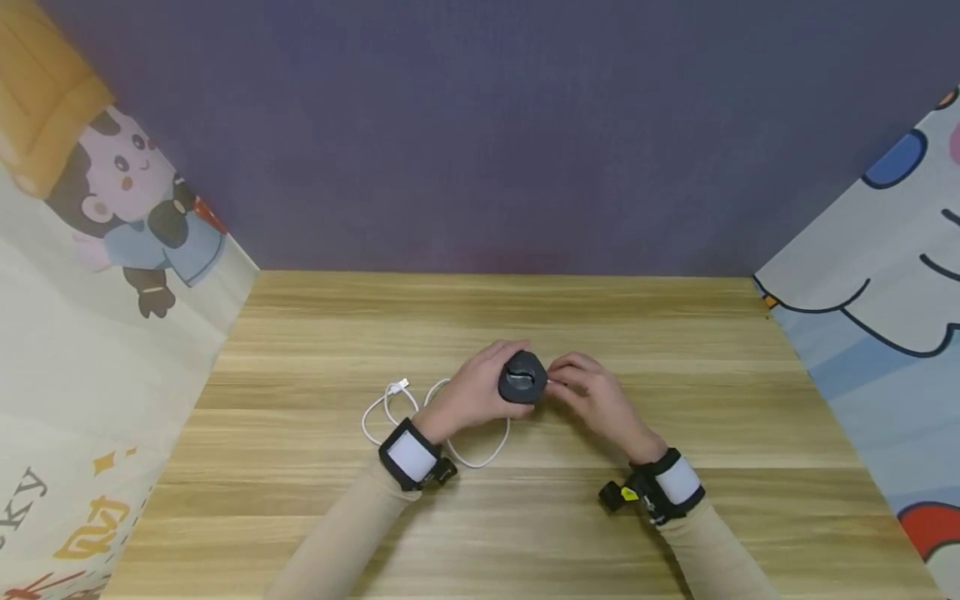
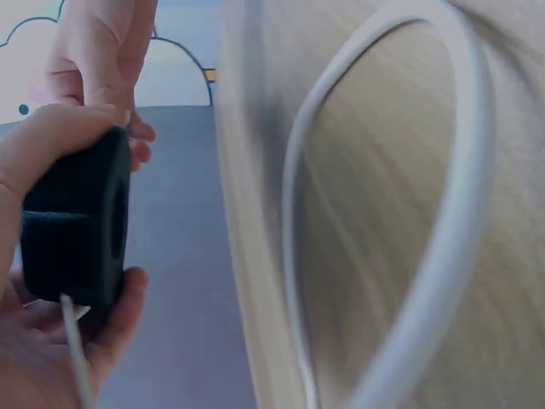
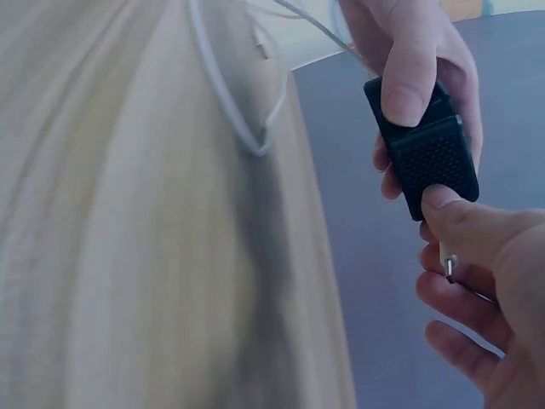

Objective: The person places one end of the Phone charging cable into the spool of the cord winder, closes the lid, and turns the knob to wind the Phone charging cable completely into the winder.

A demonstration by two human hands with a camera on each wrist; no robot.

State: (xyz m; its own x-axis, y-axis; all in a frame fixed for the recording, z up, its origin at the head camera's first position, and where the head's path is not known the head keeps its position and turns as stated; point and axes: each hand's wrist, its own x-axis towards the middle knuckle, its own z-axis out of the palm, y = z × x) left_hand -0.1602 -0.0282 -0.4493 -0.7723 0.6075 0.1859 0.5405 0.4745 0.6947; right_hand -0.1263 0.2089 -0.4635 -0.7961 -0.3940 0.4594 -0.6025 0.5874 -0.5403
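My left hand (image 1: pixel 480 387) grips a black, faceted cable winder (image 1: pixel 522 377) above the table, thumb on one side and fingers round the other. An S-shaped slot shows in the winder's upper face. A white USB cable (image 1: pixel 491 457) enters the winder on the left-hand side, seen in the left wrist view. At the opposite side a short cable end with a metal plug (image 3: pixel 450 267) sticks out. My right hand (image 1: pixel 596 400) pinches this end, its thumb right at the winder's edge, with the plug showing between the thumb and fingers in the right wrist view.
The cable lies in loose loops on the wooden table (image 1: pixel 360 333), its USB-A plug (image 1: pixel 402 384) left of the left hand. A dark panel (image 1: pixel 502 142) stands behind the table, and printed cloths flank it on both sides.
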